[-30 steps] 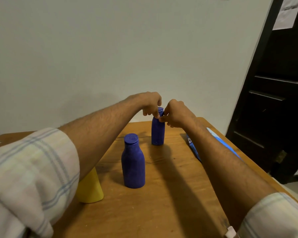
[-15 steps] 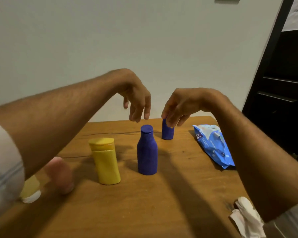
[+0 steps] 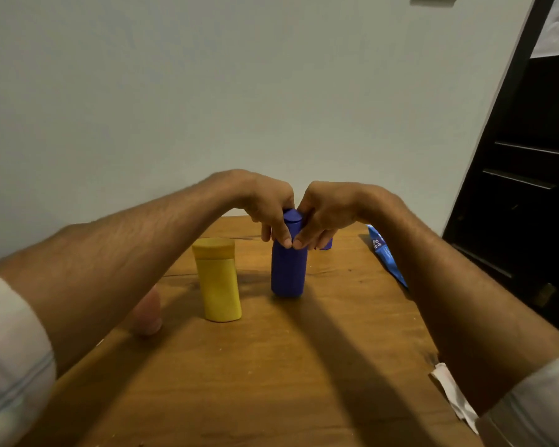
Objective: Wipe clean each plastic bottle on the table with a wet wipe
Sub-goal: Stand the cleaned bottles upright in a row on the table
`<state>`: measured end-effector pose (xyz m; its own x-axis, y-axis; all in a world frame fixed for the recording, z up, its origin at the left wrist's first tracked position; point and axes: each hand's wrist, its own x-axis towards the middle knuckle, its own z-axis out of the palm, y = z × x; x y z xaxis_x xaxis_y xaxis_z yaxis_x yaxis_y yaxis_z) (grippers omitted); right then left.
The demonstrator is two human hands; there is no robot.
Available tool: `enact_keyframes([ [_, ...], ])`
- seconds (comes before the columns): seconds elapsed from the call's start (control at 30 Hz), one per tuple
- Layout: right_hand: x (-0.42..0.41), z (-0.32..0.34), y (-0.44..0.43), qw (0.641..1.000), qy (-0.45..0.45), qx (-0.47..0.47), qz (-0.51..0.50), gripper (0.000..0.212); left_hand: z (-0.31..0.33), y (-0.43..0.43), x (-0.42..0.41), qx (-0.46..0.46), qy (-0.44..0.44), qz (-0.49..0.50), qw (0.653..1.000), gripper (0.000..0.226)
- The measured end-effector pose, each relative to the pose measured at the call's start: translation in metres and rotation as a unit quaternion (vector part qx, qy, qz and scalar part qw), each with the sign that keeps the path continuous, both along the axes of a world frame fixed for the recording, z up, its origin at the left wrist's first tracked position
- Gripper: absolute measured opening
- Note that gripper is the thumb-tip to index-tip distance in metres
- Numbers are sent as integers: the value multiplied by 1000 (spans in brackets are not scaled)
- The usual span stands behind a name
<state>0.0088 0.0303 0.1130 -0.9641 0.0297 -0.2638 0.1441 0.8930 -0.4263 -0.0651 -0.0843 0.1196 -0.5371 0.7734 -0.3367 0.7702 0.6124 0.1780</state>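
Note:
A dark blue plastic bottle [image 3: 288,272] stands upright at the middle of the wooden table [image 3: 271,366]. My left hand [image 3: 268,204] and my right hand [image 3: 323,214] both grip its neck and shoulder from either side, thumbs meeting at the front. Its cap shows between the hands. A yellow bottle [image 3: 218,282] stands just to its left. A second small blue bottle [image 3: 326,244] is mostly hidden behind my right hand. A pink bottle [image 3: 147,312] peeks out under my left forearm. A used white wipe [image 3: 454,395] lies at the near right edge.
A blue wet-wipe pack [image 3: 386,256] lies at the table's right side, partly behind my right forearm. A plain wall runs behind the table. A dark door or cabinet [image 3: 530,188] stands to the right.
Both hands let go of the far small blue bottle, lifted and opened, then came down and closed round the neck of the nearer blue bottle.

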Motion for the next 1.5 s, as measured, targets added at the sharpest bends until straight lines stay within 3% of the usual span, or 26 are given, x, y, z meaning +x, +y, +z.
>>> enact_keyframes([
  [0.2,-41,0,15,991,134,11,-26,29,3,0,-38,152,49,52,986,31],
  [0.4,-78,-20,16,981,183,41,-42,27,-19,5,-72,204,56,92,973,33],
  [1.0,-110,-41,18,982,171,46,-65,34,-31,13,-97,172,38,118,977,37],
  [1.33,-104,-38,10,982,141,88,-95,41,-21,1,-87,145,95,132,976,63],
  [1.43,-95,-28,11,970,171,117,-126,41,-9,-16,-84,130,103,133,977,55],
  [1.5,-90,-17,12,969,188,80,-138,34,3,-31,-81,107,81,126,983,37],
])
